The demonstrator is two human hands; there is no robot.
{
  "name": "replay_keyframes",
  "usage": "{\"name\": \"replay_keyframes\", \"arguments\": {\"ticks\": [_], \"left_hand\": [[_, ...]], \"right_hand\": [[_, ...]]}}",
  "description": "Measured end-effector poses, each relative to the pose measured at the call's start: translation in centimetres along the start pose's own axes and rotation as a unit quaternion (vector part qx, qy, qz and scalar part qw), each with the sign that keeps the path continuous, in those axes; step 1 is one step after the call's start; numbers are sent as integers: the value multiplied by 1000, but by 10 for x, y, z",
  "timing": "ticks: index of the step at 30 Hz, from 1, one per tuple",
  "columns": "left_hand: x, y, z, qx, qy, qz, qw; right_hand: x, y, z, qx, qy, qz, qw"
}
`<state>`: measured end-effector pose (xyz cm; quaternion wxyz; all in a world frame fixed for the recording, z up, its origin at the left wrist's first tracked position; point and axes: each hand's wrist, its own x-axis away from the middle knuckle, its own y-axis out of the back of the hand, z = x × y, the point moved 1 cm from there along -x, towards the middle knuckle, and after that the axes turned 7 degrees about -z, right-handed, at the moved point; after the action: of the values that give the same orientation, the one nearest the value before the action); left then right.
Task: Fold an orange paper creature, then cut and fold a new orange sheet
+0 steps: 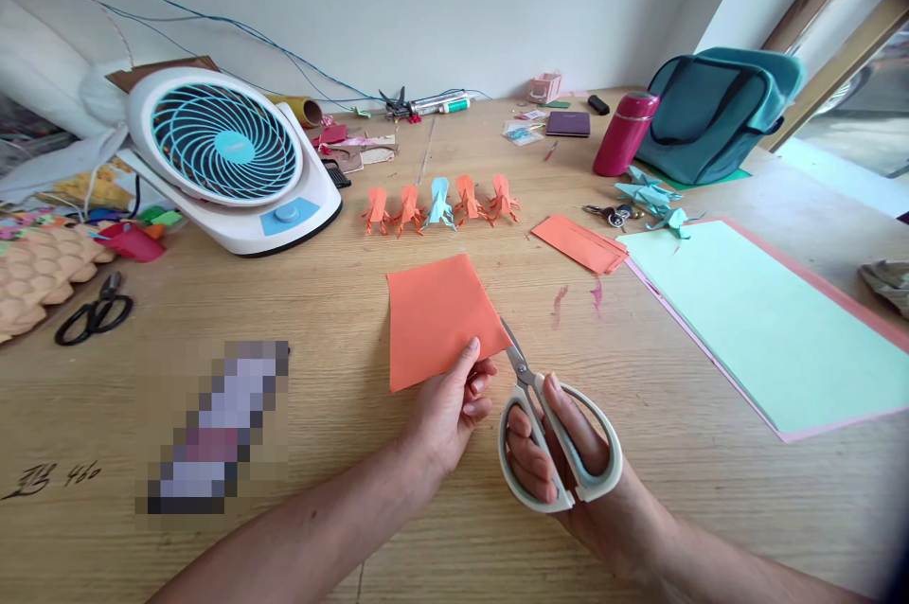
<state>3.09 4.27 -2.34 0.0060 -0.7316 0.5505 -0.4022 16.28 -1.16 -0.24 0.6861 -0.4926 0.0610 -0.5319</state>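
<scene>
My left hand (447,410) pinches the near right corner of an orange paper sheet (433,315) just above the wooden table (355,509). In my right hand (568,462) is a pair of white-handled scissors (546,415), fingers through the loops. The blades point up-left and meet the paper's right edge. Beyond the sheet stands a row of folded paper figures (440,204), most of them orange and one light blue.
A white and blue fan (231,159) leans at the left, with black scissors (96,310) in front of it. Folded orange paper (580,242) and a large mint sheet (759,320) lie right. A red bottle (625,133) and teal bag (717,112) stand at the back right.
</scene>
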Motion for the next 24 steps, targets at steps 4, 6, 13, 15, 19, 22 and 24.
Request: {"name": "replay_keyframes", "arguments": {"ticks": [4,6,13,15,19,22,24], "left_hand": [[5,-1,3,-12,12,2,1000],[7,0,5,-18,24,3,1000],[9,0,8,-24,25,-8,999],[9,0,8,-25,23,-4,999],[9,0,8,-24,25,1,999],[9,0,7,-24,22,2,999],[10,-1,7,-25,20,2,999]], "right_hand": [[0,-1,1,-1,-4,3,1000],[-1,-1,2,-4,1,4,1000],[-3,4,0,-15,10,6,1000],[-3,4,0,-20,8,9,1000],[-3,5,-1,-31,7,8,999],[-3,5,-1,-36,8,7,999],[-3,6,-2,-35,5,8,999]]}}
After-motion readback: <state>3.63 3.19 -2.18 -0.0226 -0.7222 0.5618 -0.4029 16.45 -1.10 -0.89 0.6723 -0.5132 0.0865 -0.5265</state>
